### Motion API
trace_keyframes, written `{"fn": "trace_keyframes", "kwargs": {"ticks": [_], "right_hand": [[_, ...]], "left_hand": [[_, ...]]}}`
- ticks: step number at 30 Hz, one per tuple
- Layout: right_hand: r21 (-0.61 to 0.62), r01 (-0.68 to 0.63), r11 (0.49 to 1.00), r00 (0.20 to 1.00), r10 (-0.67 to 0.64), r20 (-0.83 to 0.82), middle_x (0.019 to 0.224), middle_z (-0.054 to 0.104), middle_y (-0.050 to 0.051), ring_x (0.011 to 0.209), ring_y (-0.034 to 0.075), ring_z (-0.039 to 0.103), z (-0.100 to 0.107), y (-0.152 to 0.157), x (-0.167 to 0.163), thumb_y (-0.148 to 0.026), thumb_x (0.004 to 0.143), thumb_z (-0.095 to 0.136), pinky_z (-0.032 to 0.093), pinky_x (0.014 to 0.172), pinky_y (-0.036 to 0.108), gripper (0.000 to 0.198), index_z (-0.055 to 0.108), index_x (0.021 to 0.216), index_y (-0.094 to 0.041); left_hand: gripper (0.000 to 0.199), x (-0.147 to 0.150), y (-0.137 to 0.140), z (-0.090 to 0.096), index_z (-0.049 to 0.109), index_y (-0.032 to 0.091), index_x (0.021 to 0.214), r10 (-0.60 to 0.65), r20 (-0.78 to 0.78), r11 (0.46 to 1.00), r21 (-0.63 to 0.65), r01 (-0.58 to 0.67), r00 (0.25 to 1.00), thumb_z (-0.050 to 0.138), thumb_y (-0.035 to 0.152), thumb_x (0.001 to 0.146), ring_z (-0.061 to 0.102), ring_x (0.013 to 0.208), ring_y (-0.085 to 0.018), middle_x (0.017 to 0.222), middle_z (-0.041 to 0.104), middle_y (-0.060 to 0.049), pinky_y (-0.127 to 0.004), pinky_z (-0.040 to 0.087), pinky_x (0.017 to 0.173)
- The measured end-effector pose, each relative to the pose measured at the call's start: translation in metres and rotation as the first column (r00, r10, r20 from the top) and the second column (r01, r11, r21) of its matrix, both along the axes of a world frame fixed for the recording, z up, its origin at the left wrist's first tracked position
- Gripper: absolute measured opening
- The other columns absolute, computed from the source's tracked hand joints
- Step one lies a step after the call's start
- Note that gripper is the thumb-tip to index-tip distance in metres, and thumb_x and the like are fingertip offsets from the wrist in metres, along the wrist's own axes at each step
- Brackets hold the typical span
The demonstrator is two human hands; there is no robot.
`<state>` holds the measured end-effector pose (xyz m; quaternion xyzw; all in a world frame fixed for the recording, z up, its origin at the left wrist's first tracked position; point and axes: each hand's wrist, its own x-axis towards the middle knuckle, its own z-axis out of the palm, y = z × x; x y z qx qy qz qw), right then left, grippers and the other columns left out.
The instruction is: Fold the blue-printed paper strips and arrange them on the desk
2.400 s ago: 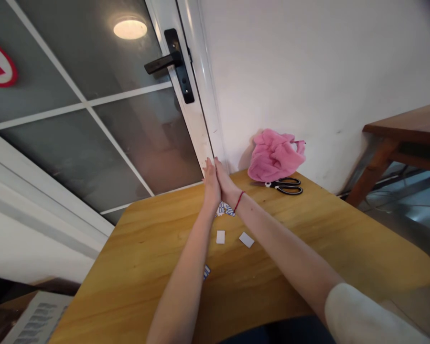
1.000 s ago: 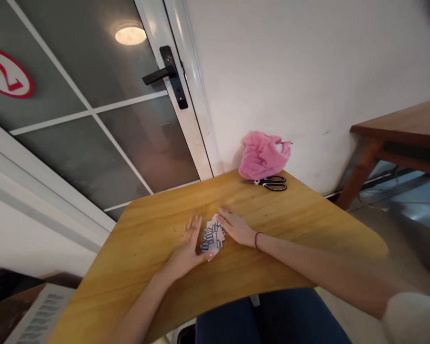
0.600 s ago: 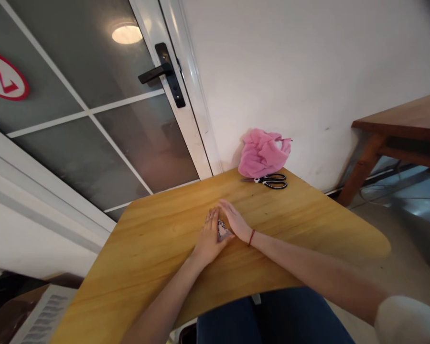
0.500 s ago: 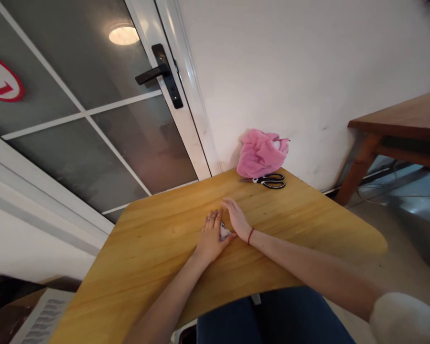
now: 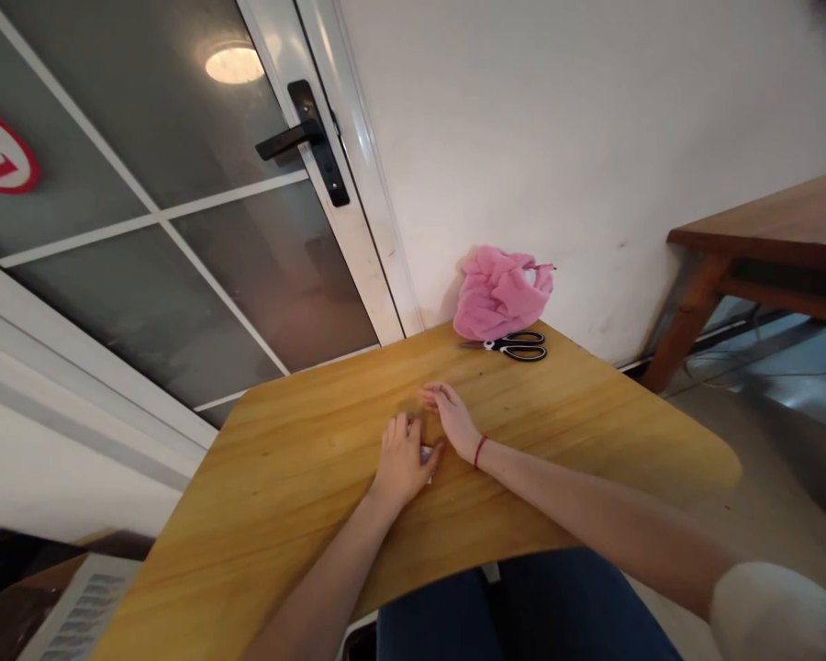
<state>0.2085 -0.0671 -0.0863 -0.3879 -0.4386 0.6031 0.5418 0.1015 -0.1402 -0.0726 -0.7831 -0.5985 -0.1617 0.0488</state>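
Note:
My left hand [image 5: 400, 459] is curled, palm down, over a small pale, dark-marked piece [image 5: 426, 454] that looks like folded paper. Its fingers and thumb close around the piece and cover most of it; only a bit shows by the thumb. Just to the right, my right hand [image 5: 454, 422] rests on its edge on the wooden table [image 5: 303, 459]. The fingers of that hand are stretched out and slightly bent, with nothing seen in them. A red string bracelet [image 5: 480, 451] circles the right wrist.
At the table's far corner, black-handled scissors [image 5: 523, 347] lie against a pink plush cloth bundle [image 5: 499, 294] by the wall. A glazed door with a black handle [image 5: 320, 142] stands beyond the table. Another wooden table [image 5: 764, 229] is at right; a printed box [image 5: 86, 606] sits lower left.
My left fingers have drawn in from lying flatter to a curl over the pale piece, which now shows less and sits slightly nearer to me. The right hand has barely moved.

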Motion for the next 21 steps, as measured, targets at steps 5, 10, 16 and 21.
{"fn": "trace_keyframes", "kwargs": {"ticks": [5, 10, 16, 21], "right_hand": [[-0.001, 0.014, 1.000, 1.000, -0.014, -0.002, 0.110, 0.060, 0.012, 0.109, 0.020, 0.058, -0.0004, -0.0003, -0.0014, -0.039, 0.080, 0.040, 0.046, 0.096, 0.037, 0.024, 0.048, 0.091, -0.019], [-0.003, 0.016, 1.000, 1.000, -0.016, 0.002, 0.108, 0.060, 0.011, 0.106, 0.019, 0.059, -0.0026, 0.0016, -0.0015, -0.038, 0.081, 0.038, 0.046, 0.095, 0.036, 0.024, 0.048, 0.092, -0.019], [-0.003, 0.020, 1.000, 1.000, -0.020, 0.013, 0.108, 0.060, 0.011, 0.106, 0.020, 0.058, -0.0025, 0.0015, -0.0005, -0.040, 0.078, 0.042, 0.047, 0.093, 0.036, 0.025, 0.049, 0.091, -0.019], [-0.008, 0.019, 1.000, 0.999, -0.019, 0.026, 0.106, 0.061, 0.009, 0.103, 0.019, 0.058, -0.0026, 0.0020, -0.0004, -0.039, 0.080, 0.042, 0.048, 0.091, 0.035, 0.023, 0.049, 0.089, -0.020]], "left_hand": [[0.037, 0.0031, -0.0006, 0.0016, 0.055, 0.015, 0.095, 0.065, -0.088, 0.998, -0.001, -0.065, 0.994, 0.043, 0.049, 0.088, 0.049, 0.095, -0.028, 0.099, 0.055, -0.011, -0.041, 0.041, 0.083], [0.036, 0.0029, -0.0006, 0.0024, 0.055, 0.015, 0.097, 0.043, -0.047, 0.998, -0.039, -0.045, 0.998, 0.043, 0.048, 0.089, 0.052, 0.096, -0.027, 0.099, 0.059, -0.012, -0.039, 0.042, 0.083], [0.040, 0.0047, -0.0027, 0.0020, 0.055, 0.015, 0.096, 0.165, -0.064, 0.986, 0.027, -0.164, 0.984, 0.045, 0.052, 0.086, 0.050, 0.098, -0.029, 0.102, 0.056, -0.013, -0.041, 0.041, 0.085], [0.042, 0.0055, -0.0028, 0.0025, 0.055, 0.014, 0.095, 0.212, -0.057, 0.977, 0.025, -0.211, 0.976, 0.042, 0.053, 0.087, 0.051, 0.096, -0.030, 0.098, 0.060, -0.013, -0.042, 0.041, 0.083]]}}
